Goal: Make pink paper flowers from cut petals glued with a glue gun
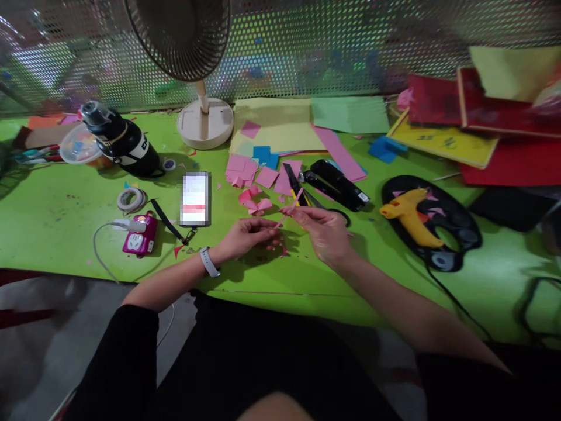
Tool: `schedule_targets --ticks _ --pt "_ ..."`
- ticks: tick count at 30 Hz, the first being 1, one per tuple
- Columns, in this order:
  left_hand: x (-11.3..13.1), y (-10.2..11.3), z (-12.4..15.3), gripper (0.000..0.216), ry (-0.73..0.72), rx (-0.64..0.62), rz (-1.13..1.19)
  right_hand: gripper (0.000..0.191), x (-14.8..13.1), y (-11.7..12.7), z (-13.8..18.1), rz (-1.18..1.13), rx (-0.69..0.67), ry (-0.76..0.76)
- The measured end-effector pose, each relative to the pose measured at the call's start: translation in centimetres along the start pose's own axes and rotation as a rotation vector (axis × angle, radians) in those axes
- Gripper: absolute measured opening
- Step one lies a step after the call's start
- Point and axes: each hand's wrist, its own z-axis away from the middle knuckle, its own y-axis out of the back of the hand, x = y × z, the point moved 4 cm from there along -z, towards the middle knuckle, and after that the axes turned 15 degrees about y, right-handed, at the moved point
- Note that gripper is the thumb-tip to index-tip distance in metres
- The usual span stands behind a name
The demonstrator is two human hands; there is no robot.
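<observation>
Low over the green table, my left hand (252, 237) and my right hand (326, 231) face each other, fingertips close together. Both pinch a thin pink paper strip (298, 196), which slants up to the right past my right fingertips. Beyond the fingers lie folded pink paper pieces (255, 202) and small pink paper squares (266, 176). Just past my right hand are a black and yellow cutter knife (291, 178) and a black stapler (336, 184). A dark scissor handle (344, 216) pokes out beside that hand.
Left of my hands lie a phone (195, 199), a tape roll (130, 200) and a purple power adapter (140, 235) with a cable. A fan (205, 123) and a black bottle (125, 143) stand behind. Rightward, a yellow glue gun (414, 216) rests on a black palette-shaped tray (468, 231).
</observation>
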Motion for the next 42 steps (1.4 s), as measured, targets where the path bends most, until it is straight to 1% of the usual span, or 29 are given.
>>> schedule_targets --ticks 3,5,10,11,13,16,17,22,26,31,36,42 --pt "-0.1 -0.4 0.1 0.027 0.052 0.001 0.023 0.009 0.1 0.0 -0.1 0.032 -0.008 0.025" --pt "-0.2 -0.4 0.1 0.027 0.054 0.005 0.031 0.01 -0.2 0.0 -0.1 0.06 -0.028 0.042" --pt "0.1 0.4 0.0 0.032 -0.042 0.064 0.045 0.015 -2.3 0.2 -0.2 0.248 -0.063 0.166" --pt "0.2 0.6 0.0 0.032 -0.061 0.078 0.047 0.016 -2.7 0.1 -0.2 0.295 -0.093 0.199" --pt "0.3 0.9 -0.1 0.031 -0.084 0.102 0.054 0.019 -3.3 -0.4 0.0 0.381 -0.203 0.269" --pt "0.4 0.9 -0.1 0.03 -0.094 0.118 0.059 0.023 -3.4 -1.1 0.3 0.497 -0.363 0.348" --pt "0.4 0.9 -0.1 0.03 -0.098 0.118 0.056 0.024 -3.3 -1.2 0.3 0.523 -0.381 0.351" --pt "0.4 0.9 0.0 0.033 -0.099 0.111 0.043 0.018 -2.9 -0.8 0.4 0.572 -0.368 0.331" --pt "0.5 0.8 0.1 0.033 -0.093 0.085 0.038 0.015 -2.9 -1.0 0.5 0.646 -0.429 0.402" --pt "0.5 0.7 0.3 0.037 -0.081 0.065 0.01 0.014 -3.2 -1.2 0.3 0.668 -0.453 0.457" --pt "0.8 0.7 0.4 0.031 -0.112 0.099 -0.072 0.015 -3.5 -1.4 0.2 0.62 -0.491 0.426" --pt "0.8 0.7 0.5 0.032 -0.141 0.135 -0.117 0.018 -3.4 -1.4 0.2 0.592 -0.498 0.335"
